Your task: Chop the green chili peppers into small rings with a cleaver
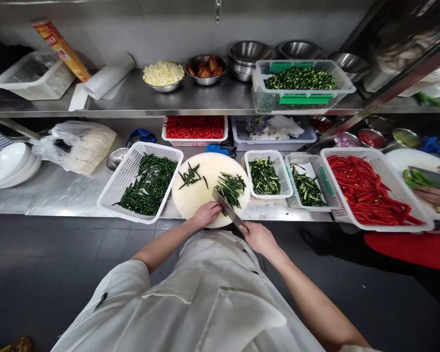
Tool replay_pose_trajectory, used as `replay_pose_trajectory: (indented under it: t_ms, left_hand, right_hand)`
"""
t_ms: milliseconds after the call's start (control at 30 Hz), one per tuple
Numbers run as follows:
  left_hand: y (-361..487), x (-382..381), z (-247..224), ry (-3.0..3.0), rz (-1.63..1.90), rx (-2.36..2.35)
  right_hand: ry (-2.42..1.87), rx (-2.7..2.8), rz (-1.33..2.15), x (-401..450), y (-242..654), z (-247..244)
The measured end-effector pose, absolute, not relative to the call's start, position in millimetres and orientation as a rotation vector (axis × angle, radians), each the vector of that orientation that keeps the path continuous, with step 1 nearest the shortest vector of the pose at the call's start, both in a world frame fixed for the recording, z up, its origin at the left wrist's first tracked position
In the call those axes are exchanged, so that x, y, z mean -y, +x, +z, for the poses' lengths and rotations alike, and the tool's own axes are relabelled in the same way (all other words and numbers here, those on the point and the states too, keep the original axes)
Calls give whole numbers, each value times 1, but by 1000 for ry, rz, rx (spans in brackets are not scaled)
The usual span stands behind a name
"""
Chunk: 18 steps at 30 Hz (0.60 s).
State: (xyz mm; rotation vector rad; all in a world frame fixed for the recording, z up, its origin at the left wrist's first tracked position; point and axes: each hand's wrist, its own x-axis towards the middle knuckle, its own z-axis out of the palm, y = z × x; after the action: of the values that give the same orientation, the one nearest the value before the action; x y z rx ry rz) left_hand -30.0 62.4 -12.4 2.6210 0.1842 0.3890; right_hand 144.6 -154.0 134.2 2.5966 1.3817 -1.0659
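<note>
My right hand [258,238] grips the handle of a kitchen knife [229,208], its blade slanting across the right side of a round white cutting board [194,200]. My left hand [207,213] is closed at the board's front edge, fingertips beside the blade; what they hold, if anything, is hidden. Under and beyond the blade lies a pile of cut green chili peppers [231,188]. A smaller heap of green chili peppers [190,176] rests at the board's far left. Left of the board, a white basket [108,195] holds many whole green chilies [146,183].
Right of the board stand a small basket [288,188] and a clear container [330,203] with cut green peppers, then a basket [425,222] of red chilies. A co-worker's hand [434,195] is at far right. A steel shelf [132,105] overhangs the back.
</note>
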Motion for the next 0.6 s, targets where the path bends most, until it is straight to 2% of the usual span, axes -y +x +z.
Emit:
replay_pose_trajectory:
  t_ms: [167,433,600]
  left_hand:
    - [-21,-60,-12,2591,375,-184]
    - [-28,-73,-5,2607,413,-67]
    - [-16,-136,6,2627,596,-459]
  right_hand:
    - [2555,-1392,-1142,145,144,130]
    - [2748,-1422,-1037,103,132,101]
    - [2730,-1513,-1104,145,139,110]
